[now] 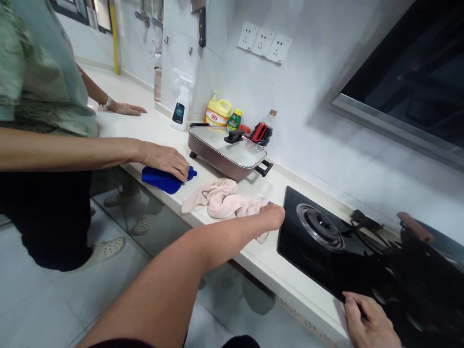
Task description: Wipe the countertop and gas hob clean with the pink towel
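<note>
Black glass tops the one stove [362,278], right of the pan [221,155], and at its front edge rests the worker's right hand [373,324], fingers bent; from where I stand I cannot tell whether it grips anything. One burner [321,226] shows plainly. Of two cloths on the counter [155,130], the pink cloth [224,203] lies rumpled just in front of the pan, the worker's left hand [273,216] bunched on its right end; those fingers are hidden, so I cannot say if they clench it or only press. Left of that, the blue cloth [161,180] lies under one hand [165,158] of a second person. Next comes the pan itself, one glass lid [213,135] on it. Behind it I count four containers: one yellow jug [217,115], one green bottle [235,121], one red-lidded jar [245,129], one dark bottle [261,131]. Back and left of the pan stand one spray bottle [180,108] and, farther left, the second person's other hand [126,109], flat. Above the pan, the wall holds three sockets [264,42] and one knife [202,29].
</note>
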Tool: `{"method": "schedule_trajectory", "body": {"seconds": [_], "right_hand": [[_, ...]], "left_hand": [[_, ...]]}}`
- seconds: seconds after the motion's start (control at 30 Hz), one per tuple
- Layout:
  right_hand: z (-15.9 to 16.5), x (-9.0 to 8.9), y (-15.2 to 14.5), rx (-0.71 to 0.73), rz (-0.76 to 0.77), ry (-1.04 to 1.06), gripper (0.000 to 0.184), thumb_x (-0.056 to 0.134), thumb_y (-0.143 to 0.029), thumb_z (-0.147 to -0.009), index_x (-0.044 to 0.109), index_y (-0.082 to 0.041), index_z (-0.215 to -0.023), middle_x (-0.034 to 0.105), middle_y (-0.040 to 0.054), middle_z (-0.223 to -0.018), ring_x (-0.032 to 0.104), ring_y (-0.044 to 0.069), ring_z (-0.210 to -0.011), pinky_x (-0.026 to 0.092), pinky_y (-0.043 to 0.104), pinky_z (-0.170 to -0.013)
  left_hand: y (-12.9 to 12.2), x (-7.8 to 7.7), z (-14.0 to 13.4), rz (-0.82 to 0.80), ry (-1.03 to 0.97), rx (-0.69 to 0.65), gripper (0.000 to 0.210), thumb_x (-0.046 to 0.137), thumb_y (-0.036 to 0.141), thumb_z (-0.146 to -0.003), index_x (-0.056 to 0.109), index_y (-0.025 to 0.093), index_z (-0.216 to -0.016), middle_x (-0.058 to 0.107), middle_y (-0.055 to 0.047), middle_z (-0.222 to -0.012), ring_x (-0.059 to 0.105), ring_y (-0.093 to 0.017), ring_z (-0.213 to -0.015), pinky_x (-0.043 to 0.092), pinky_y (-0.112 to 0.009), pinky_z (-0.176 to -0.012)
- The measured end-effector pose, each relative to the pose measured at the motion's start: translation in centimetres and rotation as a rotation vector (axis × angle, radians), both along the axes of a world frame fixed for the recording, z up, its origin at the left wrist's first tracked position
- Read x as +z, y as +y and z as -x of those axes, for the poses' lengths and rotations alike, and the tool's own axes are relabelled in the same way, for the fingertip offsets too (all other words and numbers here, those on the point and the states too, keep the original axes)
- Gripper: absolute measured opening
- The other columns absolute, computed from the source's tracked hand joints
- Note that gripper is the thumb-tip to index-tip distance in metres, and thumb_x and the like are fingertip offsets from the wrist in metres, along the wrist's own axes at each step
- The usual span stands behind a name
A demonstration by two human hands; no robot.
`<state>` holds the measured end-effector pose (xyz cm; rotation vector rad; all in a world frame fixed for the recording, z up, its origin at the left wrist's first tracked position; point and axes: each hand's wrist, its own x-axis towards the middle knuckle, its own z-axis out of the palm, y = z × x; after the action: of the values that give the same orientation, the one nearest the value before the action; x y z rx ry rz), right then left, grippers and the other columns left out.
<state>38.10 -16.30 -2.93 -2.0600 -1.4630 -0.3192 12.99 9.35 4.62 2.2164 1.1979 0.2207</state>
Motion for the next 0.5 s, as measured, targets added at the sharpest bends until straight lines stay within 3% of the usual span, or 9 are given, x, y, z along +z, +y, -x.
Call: {"method": "schedule_trajectory", "body": {"seconds": [0.3,0.5], "right_hand": [[1.1,0.2,0.0,0.016,-0.066,-0.015,0.038,0.049,-0.053,-0.087,0.074,-0.023,-0.085,0.077,0.0090,-0.096,0.069,0.031,-0.091,0.049,0.047,-0.089],[1.1,-0.1,0.0,0.038,-0.063,-0.001,0.038,0.050,-0.053,-0.088,0.073,-0.023,-0.086,0.077,0.0088,-0.097,0.069,0.031,-0.093,0.048,0.047,-0.091]], "left_hand": [[-0.7,-0.6,1.4,-0.122,0.009,-0.107,0.026,0.066,0.035,-0.098,0.069,0.016,-0.116,0.070,-0.008,-0.122,0.067,-0.022,-0.109,0.057,-0.045,-0.096],[-2.2,-1.1,2.9,-0.176,-0.005,-0.200,0.009,0.067,0.017,-0.091,0.076,0.019,-0.092,0.075,-0.006,-0.104,0.068,-0.019,-0.102,0.051,-0.028,-0.089]]}}
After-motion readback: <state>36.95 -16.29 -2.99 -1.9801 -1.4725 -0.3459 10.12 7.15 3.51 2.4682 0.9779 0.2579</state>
